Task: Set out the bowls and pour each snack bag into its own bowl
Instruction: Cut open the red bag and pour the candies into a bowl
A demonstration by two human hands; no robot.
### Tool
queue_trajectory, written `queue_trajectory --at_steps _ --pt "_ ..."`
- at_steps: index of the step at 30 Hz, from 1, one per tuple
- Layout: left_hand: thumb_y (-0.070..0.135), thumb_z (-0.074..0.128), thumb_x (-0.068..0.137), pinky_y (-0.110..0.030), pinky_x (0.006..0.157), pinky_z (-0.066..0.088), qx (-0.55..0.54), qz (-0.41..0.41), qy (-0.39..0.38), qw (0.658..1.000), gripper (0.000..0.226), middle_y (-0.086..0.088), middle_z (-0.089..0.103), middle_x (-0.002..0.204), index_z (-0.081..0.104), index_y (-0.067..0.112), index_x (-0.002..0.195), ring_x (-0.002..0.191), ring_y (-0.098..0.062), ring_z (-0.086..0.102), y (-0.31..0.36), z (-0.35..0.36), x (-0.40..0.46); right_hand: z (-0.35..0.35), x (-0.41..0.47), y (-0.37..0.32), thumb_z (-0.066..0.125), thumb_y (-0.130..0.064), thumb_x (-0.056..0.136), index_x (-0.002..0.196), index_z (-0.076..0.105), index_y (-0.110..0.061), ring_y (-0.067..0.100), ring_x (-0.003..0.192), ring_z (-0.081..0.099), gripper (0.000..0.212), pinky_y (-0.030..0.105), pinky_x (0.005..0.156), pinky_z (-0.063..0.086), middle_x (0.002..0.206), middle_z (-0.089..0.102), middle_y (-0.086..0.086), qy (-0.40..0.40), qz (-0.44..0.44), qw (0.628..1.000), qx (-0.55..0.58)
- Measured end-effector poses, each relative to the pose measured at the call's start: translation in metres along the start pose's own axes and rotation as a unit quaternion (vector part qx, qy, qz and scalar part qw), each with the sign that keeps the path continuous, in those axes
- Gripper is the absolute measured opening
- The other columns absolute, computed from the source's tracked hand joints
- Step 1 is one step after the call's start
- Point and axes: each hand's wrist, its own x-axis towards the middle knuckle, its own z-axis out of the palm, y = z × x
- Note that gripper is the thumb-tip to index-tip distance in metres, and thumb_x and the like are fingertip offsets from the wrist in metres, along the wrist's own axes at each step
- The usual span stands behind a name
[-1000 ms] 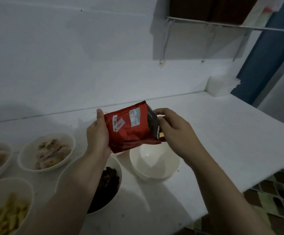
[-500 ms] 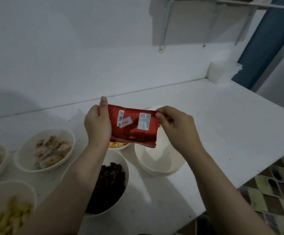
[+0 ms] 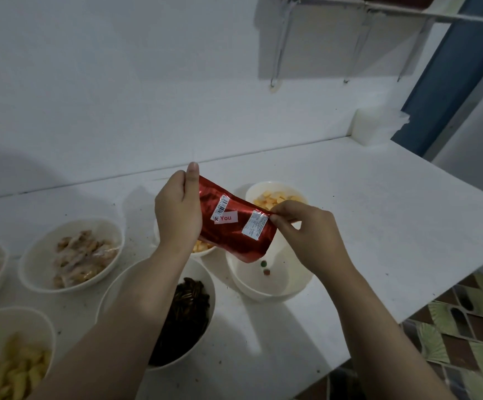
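Centre of frame: you held the red snack bag (image 3: 236, 223) in both hands above the white table (image 3: 378, 215). Your left hand (image 3: 178, 210) gripped its upper-left end, thumb up along the edge; your right hand (image 3: 301, 229) pinched the right edge between thumb and fingers. Against half a second earlier, the bag had tipped: its left end sat higher, its lower-right corner hung down over the near-empty bowl (image 3: 272, 281). That bowl had been bare before; now two small candies (image 3: 265, 268) showed inside it, one greenish, one reddish.

Behind your right hand, the bowl of yellow-orange pieces (image 3: 275, 194) showed more fully than before. Just below your left wrist, another bowl with orange pieces (image 3: 201, 246) peeked out. Lower centre: the bowl of dark seeds (image 3: 188, 310). Left of frame: bowls of pale snacks (image 3: 73, 255), and a bowl of yellow sticks (image 3: 9, 359) at the lower-left corner, all placed as before.
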Motion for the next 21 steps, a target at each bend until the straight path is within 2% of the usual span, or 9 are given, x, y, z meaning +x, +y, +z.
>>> queue_trajectory --at_steps 2,5,10,15,19,21 --pt "0.052 0.037 0.100 -0.034 0.059 0.037 0.004 0.006 -0.003 1.000 0.051 0.000 0.037 0.059 0.034 0.017 0.064 0.058 -0.015 0.039 0.000 -0.001 0.000 -0.001 0.001 0.000 0.066 -0.023 0.091 0.092 0.075 -0.027 0.000 0.083 0.061 0.009 0.010 0.072 0.042 0.084 0.067 -0.020 0.001 0.009 1.000 0.005" --pt "0.052 0.039 0.100 -0.034 0.059 0.035 0.002 0.012 -0.008 1.000 0.051 0.001 0.035 0.059 0.033 0.016 0.064 0.058 -0.015 0.037 -0.001 -0.002 0.002 0.001 0.002 -0.002 0.068 -0.025 0.089 0.091 0.074 -0.025 0.006 0.086 0.060 0.006 0.007 0.071 0.037 0.092 0.065 -0.016 -0.003 0.012 1.000 -0.017" --pt "0.048 0.041 0.101 -0.018 0.052 0.028 0.006 0.028 -0.013 1.000 0.049 0.006 0.032 0.056 0.030 0.019 0.062 0.051 -0.005 0.032 0.002 0.000 0.003 0.000 0.002 -0.001 0.068 -0.028 0.090 0.088 0.070 -0.028 0.005 0.086 0.056 0.003 0.005 0.068 0.034 0.097 0.059 -0.014 0.001 0.023 1.000 -0.021" --pt "0.045 0.043 0.101 -0.015 0.051 0.030 0.008 0.047 -0.021 0.999 0.048 0.008 0.032 0.054 0.031 0.021 0.061 0.048 -0.004 0.036 0.005 0.002 0.003 0.000 0.003 0.001 0.069 -0.026 0.090 0.094 0.073 -0.022 0.005 0.088 0.055 0.007 0.006 0.067 0.034 0.105 0.057 -0.012 0.008 0.030 0.999 -0.043" --pt "0.044 0.045 0.100 -0.012 0.051 0.032 0.003 0.058 -0.020 0.998 0.047 0.007 0.033 0.053 0.031 0.022 0.061 0.047 -0.002 0.039 0.008 0.002 0.003 0.000 0.000 0.002 0.070 -0.025 0.089 0.093 0.074 -0.022 0.003 0.084 0.054 0.007 0.011 0.071 0.041 0.101 0.057 -0.014 0.010 0.026 0.999 -0.044" --pt "0.042 0.046 0.100 -0.011 0.051 0.032 -0.003 0.065 -0.019 0.998 0.047 0.008 0.033 0.052 0.031 0.023 0.061 0.047 -0.001 0.040 0.010 0.002 0.003 -0.002 0.000 0.002 0.071 -0.025 0.088 0.093 0.075 -0.022 0.003 0.085 0.054 0.007 0.009 0.069 0.039 0.102 0.058 -0.013 0.022 0.033 0.999 -0.034"
